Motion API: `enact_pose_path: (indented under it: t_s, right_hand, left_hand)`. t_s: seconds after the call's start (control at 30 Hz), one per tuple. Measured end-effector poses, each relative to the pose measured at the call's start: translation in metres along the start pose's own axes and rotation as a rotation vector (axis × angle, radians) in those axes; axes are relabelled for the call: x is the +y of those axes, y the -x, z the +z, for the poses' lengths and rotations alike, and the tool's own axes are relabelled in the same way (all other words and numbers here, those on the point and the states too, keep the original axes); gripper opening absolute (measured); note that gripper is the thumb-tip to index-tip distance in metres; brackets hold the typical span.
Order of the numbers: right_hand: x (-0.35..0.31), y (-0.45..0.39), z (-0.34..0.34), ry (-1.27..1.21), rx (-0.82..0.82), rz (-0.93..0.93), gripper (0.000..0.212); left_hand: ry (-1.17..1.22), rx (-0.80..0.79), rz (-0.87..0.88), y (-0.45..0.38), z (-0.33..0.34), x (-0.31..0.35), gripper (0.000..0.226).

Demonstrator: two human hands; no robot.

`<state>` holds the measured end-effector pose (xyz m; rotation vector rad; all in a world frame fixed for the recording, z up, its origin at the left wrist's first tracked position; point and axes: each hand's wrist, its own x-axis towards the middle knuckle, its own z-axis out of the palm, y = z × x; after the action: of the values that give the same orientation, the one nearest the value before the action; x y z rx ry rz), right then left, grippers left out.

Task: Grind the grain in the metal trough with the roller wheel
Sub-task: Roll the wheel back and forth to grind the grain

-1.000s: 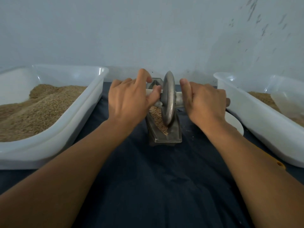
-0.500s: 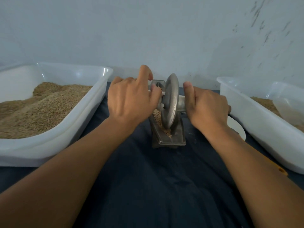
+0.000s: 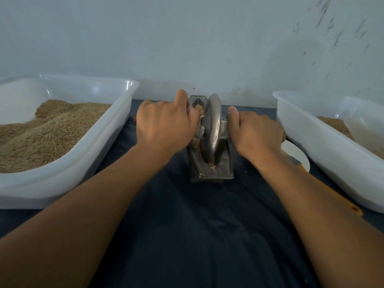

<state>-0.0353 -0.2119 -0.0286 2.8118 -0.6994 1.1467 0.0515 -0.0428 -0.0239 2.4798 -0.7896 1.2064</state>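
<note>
**Head view: both hands on the roller wheel's axle, wheel at the near end of the trough**

Head camera looks down two bare forearms reaching over a dark cloth (image 3: 207, 235) that covers the worktop. Past the cloth's bare near part stands the metal trough (image 3: 216, 173), its long axis running away from the person. The roller wheel (image 3: 213, 129) stands on edge in the trough, its rim bearing down close to the near end. Grain (image 3: 196, 143) lies in the trough left of the wheel and also beyond it.

Left of the wheel, the left hand (image 3: 164, 125) curls its fingers round the axle handle. Right of the wheel, the right hand (image 3: 257, 132) grips the other handle, thumb lying toward the wheel.

Well left of the trough sits a white plastic tub (image 3: 83, 163) heaped with grain. Right of the trough sits a second white tub (image 3: 324, 146), also holding grain. Between that tub and the trough, partly under the right forearm, lies a white scoop (image 3: 297, 154) with an orange handle. Beyond the trough rises a pale wall (image 3: 187, 38).
</note>
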Motion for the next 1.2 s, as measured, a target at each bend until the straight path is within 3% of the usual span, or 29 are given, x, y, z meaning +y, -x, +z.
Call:
enact_pose_path:
  t_s: [0.23,0.47,0.67,1.2]
  right_hand:
    - [0.001,-0.016,0.012,0.028,-0.096,-0.038,0.063]
    - [0.001,-0.043,0.023,0.023,-0.244,-0.032,0.053]
    - [0.003,-0.065,0.035,0.021,-0.361,-0.034,0.046]
    - [0.000,-0.108,0.051,-0.015,-0.518,0.049,0.052]
  left_hand:
    - [-0.042,-0.080,0.004,-0.008,0.015,-0.001,0.039]
    - [-0.007,-0.229,-0.049,-0.026,0.033,-0.006,0.039]
    - [0.003,-0.380,-0.095,-0.048,0.046,-0.010,0.052]
    - [-0.001,-0.322,-0.140,-0.070,0.072,-0.013,0.050]
